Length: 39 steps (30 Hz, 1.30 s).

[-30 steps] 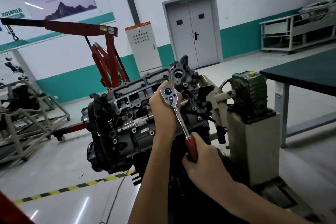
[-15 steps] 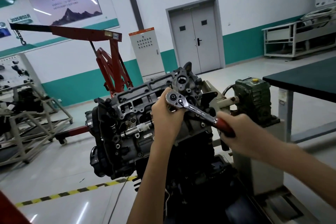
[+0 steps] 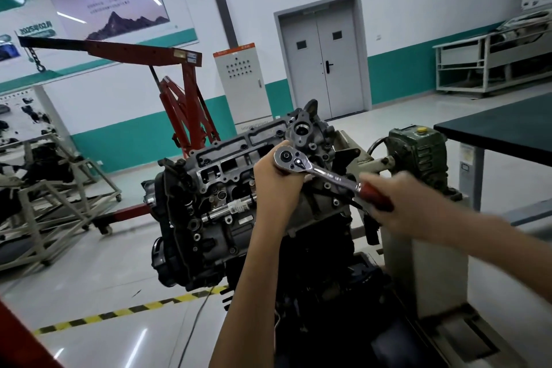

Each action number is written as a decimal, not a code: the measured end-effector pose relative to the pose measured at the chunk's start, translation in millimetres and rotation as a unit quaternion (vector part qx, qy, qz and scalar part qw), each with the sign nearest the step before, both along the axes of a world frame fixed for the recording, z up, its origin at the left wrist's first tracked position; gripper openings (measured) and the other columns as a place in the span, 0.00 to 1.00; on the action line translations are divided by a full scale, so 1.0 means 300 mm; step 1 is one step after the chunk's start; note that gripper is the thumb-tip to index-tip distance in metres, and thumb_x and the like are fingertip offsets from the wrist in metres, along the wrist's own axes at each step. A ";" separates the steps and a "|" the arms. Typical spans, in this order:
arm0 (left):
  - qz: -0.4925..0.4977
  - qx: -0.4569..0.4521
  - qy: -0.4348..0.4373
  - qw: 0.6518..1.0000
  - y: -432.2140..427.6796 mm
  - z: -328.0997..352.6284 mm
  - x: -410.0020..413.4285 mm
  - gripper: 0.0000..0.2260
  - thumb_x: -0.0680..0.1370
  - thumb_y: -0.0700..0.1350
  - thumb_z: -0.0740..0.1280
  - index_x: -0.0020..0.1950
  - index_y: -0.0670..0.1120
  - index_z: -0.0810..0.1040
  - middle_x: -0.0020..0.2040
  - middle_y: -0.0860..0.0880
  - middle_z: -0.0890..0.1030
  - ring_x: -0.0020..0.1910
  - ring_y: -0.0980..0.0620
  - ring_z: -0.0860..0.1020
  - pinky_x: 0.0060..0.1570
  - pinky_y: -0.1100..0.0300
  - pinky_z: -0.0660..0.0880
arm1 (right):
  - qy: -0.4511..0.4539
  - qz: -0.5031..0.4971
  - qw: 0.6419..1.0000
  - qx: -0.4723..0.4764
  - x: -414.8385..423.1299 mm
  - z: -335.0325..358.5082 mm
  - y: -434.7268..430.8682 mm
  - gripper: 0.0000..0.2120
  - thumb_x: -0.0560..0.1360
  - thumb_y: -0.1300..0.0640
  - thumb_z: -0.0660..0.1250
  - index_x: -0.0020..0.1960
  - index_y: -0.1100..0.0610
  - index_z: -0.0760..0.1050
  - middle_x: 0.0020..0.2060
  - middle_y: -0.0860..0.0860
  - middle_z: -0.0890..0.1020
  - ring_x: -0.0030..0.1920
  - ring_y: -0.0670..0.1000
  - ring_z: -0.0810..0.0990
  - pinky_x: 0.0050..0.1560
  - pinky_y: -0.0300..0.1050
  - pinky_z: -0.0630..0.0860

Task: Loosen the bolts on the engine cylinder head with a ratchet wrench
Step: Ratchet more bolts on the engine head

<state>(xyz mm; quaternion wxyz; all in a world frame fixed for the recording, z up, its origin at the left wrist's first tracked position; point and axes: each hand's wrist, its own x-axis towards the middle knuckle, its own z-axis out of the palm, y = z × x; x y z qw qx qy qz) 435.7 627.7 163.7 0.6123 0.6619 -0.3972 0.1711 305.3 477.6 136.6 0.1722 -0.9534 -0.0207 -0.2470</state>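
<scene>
Far left: pale square-tube frame stands (image 3: 44,203), at least two, carrying dark engine parts (too blurred to name). Behind them, one red hoist (image 3: 185,89) with a boxy steel boom reaching left and a chain at its tip. One strip of yellow-and-black tape (image 3: 131,311) crosses the glossy floor. One pale grey control cabinet (image 3: 239,84), with an orange band on top, stands against the wall.

Centre: cylinder head (image 3: 221,179), rough cast grey metal, tilted with its open face toward the camera. It has many round bolt holes and rectangular openings. The left hand (image 3: 277,188) rises in front of it, and the forearm covers the middle of the engine. Its fingers curl round the underside of the ratchet wrench (image 3: 325,173) head, gripping it at the casting's upper right (the bolt beneath is hidden by the hand). One wrench: polished chrome, round head, slim shaft slanting down to the right, red handle. Behind it is one grey double door (image 3: 324,66) with two leaves.

Right: right hand (image 3: 400,203), blurred, closed round the red handle. One green ribbed gearbox (image 3: 418,152) with a yellow cap sits just behind it. Further right are one dark-topped desk (image 3: 501,128) and one grey rack (image 3: 490,66) by the far wall.
</scene>
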 end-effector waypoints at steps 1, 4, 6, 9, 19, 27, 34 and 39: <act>-0.009 0.001 -0.002 1.000 0.004 0.000 0.002 0.17 0.72 0.30 0.65 0.30 0.47 0.65 0.27 0.54 0.66 0.28 0.59 0.61 0.29 0.65 0.60 | -0.005 -0.009 0.998 -0.060 0.008 0.051 -0.045 0.11 0.70 0.63 0.66 0.50 0.54 0.73 0.30 0.44 0.74 0.27 0.41 0.76 0.29 0.34 0.75; -0.021 0.005 -0.010 1.000 0.012 0.001 0.006 0.10 0.72 0.32 0.67 0.33 0.40 0.70 0.29 0.48 0.70 0.29 0.56 0.64 0.30 0.63 0.62 | -0.047 -0.019 0.984 -0.169 0.040 0.160 -0.109 0.09 0.70 0.59 0.67 0.49 0.54 0.73 0.28 0.44 0.73 0.28 0.42 0.73 0.30 0.34 0.68; -0.014 0.001 -0.019 1.000 0.013 -0.005 0.007 0.10 0.72 0.32 0.68 0.34 0.40 0.71 0.29 0.51 0.72 0.29 0.57 0.65 0.31 0.65 0.63 | -0.054 -0.025 0.986 -0.154 0.044 0.144 -0.104 0.09 0.70 0.61 0.67 0.49 0.55 0.73 0.28 0.43 0.73 0.28 0.41 0.73 0.31 0.32 0.67; -0.007 -0.019 -0.047 0.999 0.010 -0.024 0.005 0.14 0.70 0.32 0.68 0.35 0.49 0.69 0.30 0.58 0.72 0.30 0.60 0.67 0.33 0.67 0.65 | -0.023 -0.034 0.999 -0.007 0.012 0.003 -0.007 0.11 0.70 0.64 0.67 0.50 0.55 0.72 0.31 0.46 0.75 0.29 0.42 0.75 0.30 0.38 0.75; -0.017 -0.098 0.021 0.995 -0.022 -0.013 -0.009 0.14 0.72 0.25 0.63 0.32 0.39 0.65 0.31 0.44 0.63 0.29 0.58 0.61 0.31 0.63 0.63 | -0.095 0.012 0.942 0.320 0.031 -0.180 0.378 0.15 0.67 0.67 0.67 0.39 0.49 0.66 0.23 0.44 0.72 0.22 0.41 0.71 0.24 0.25 0.62; -0.003 -0.040 -0.008 0.999 -0.004 -0.005 0.002 0.20 0.71 0.29 0.65 0.29 0.51 0.64 0.24 0.58 0.67 0.26 0.61 0.62 0.28 0.69 0.60 | -0.044 -0.023 0.989 -0.141 0.022 0.114 -0.073 0.08 0.71 0.60 0.64 0.50 0.55 0.73 0.28 0.45 0.73 0.28 0.42 0.73 0.29 0.33 0.70; -0.004 -0.015 -0.032 0.999 0.014 -0.009 0.004 0.20 0.72 0.30 0.66 0.31 0.52 0.66 0.26 0.58 0.69 0.27 0.60 0.64 0.29 0.67 0.62 | -0.056 -0.042 0.998 -0.002 0.015 -0.033 0.018 0.11 0.69 0.64 0.68 0.49 0.57 0.72 0.29 0.45 0.73 0.27 0.41 0.74 0.29 0.38 0.75; 0.001 -0.045 -0.018 0.999 -0.004 -0.020 -0.007 0.18 0.73 0.28 0.66 0.34 0.48 0.67 0.30 0.54 0.68 0.31 0.59 0.66 0.33 0.61 0.68 | -0.106 -0.034 0.945 0.307 0.042 -0.201 0.357 0.17 0.67 0.66 0.68 0.44 0.48 0.65 0.27 0.47 0.70 0.26 0.38 0.73 0.24 0.25 0.63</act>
